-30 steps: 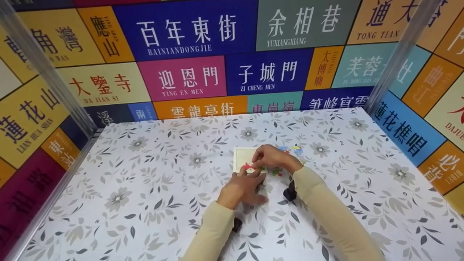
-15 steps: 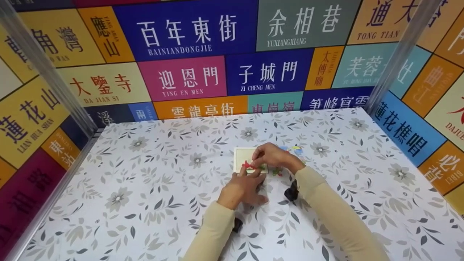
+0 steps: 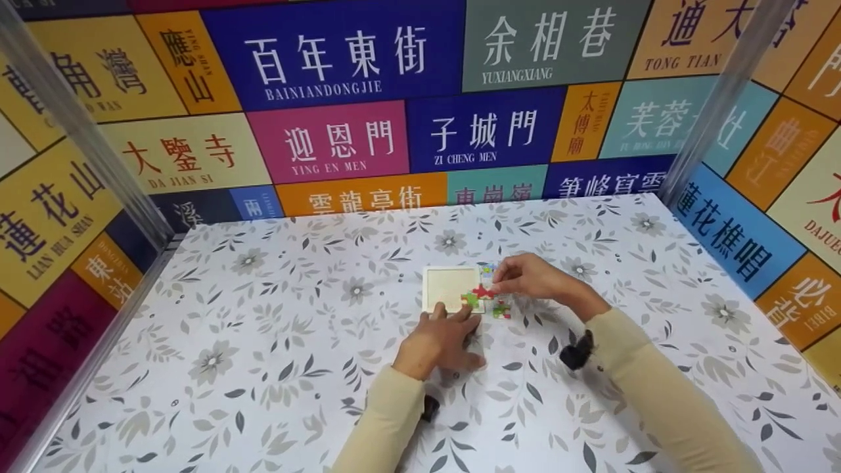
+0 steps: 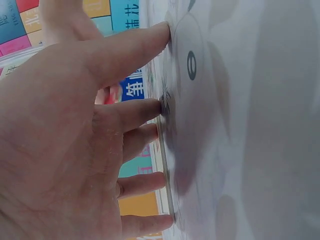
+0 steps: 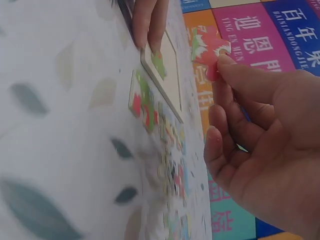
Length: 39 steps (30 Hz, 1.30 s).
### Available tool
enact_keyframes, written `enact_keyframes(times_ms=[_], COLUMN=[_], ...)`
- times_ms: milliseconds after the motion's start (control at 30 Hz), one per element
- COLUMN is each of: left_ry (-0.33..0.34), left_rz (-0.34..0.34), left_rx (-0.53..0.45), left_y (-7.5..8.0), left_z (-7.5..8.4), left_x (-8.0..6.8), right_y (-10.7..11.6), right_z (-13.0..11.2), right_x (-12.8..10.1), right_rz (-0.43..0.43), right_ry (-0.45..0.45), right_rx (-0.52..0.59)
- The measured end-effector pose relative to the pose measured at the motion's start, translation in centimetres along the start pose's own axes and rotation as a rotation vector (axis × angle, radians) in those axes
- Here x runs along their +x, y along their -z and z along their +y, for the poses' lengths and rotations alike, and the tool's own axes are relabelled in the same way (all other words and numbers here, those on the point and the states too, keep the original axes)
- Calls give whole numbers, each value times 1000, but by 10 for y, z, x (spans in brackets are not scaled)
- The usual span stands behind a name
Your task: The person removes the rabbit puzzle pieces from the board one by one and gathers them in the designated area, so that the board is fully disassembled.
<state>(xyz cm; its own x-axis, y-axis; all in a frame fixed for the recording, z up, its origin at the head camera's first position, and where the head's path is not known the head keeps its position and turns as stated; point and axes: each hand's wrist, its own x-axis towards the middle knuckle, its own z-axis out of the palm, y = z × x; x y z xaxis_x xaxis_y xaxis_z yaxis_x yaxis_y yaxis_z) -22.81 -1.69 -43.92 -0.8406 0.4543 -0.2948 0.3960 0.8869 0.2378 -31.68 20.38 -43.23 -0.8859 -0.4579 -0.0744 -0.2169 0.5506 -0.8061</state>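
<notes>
Right hand point(image 3: 535, 279) pinches a red piece point(image 3: 484, 291) just off its fingertips, so keep the left hand point(image 3: 439, 336) flat, steadying the tray point(image 3: 449, 288), and lower it squarely.

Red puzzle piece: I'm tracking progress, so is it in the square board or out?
Out. The right hand pinches the red puzzle piece in the air, off the square cream puzzle board.

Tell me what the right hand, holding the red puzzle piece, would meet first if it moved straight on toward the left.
Probably the puzzle tray, where the left hand presses; depth is unclear.
</notes>
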Motion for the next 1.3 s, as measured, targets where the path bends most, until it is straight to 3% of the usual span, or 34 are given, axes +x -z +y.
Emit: enact_keyframes(times_ms=[333,767,933,1167,1300], left_ry=[34,29,19,22,28], left_rz=[-28,-28,-20,-5,-11], left_rx=[-26,-23,-22,-56,-47], left_y=[-3,-3,-2,-1,-1], left_z=[1,-1,-1,-2,-1], left_x=[1,2,2,-2,-2], right_y=[26,18,15,13,11], right_z=[24,30,30,28,24], right_x=[-36,-44,-42,-42,-42], right_rz=[46,51,84,106,125], right_ry=[-97,-264,-269,-201,-226], right_rx=[21,-106,-138,-187,-200])
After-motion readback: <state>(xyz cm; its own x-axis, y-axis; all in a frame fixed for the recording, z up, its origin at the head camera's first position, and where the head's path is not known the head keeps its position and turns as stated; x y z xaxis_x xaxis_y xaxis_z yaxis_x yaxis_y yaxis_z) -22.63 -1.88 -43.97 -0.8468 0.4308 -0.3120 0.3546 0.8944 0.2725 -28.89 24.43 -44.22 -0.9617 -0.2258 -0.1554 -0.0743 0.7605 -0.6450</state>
